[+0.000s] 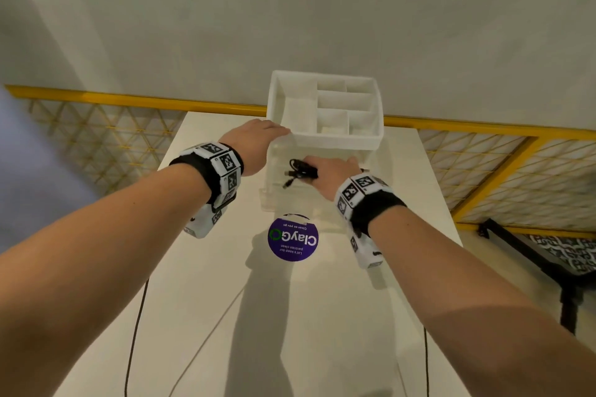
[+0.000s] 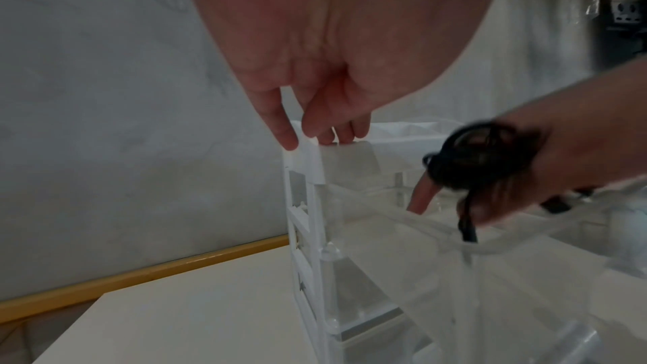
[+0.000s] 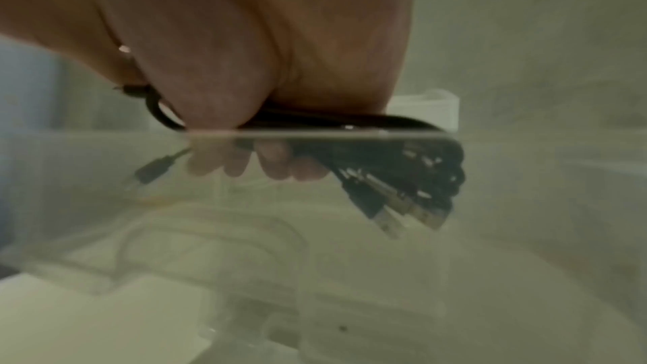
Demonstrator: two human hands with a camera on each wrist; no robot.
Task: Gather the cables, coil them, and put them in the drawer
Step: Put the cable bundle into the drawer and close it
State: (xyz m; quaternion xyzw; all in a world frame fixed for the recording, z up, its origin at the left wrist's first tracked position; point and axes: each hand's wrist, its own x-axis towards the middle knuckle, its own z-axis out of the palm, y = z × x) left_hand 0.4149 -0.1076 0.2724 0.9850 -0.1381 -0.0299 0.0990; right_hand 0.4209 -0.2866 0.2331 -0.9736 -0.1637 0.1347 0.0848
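Observation:
A white drawer unit [image 1: 338, 141] with a divided top tray stands on the white table [image 1: 193, 300]. Its clear top drawer [image 1: 273, 196] is pulled out toward me. My right hand [image 1: 332, 171] is inside that drawer and grips a coiled bundle of black cables [image 1: 300, 171], plugs hanging down. Through the drawer wall the right wrist view shows the cables [image 3: 420, 170] under my right hand [image 3: 262, 51]. My left hand [image 1: 261, 135] holds the unit's top left corner. In the left wrist view, the left hand's fingertips [image 2: 315, 134] sit over the rim of the unit [image 2: 304, 204], beside the cables [image 2: 483, 157].
A round purple sticker [image 1: 293, 239] lies on the table just in front of the drawer. A yellow railing [image 1: 129, 100] with mesh runs behind the table. A black stand [image 1: 548, 267] is off the table's right side. Thin black cords [image 1: 135, 332] hang from my wrists.

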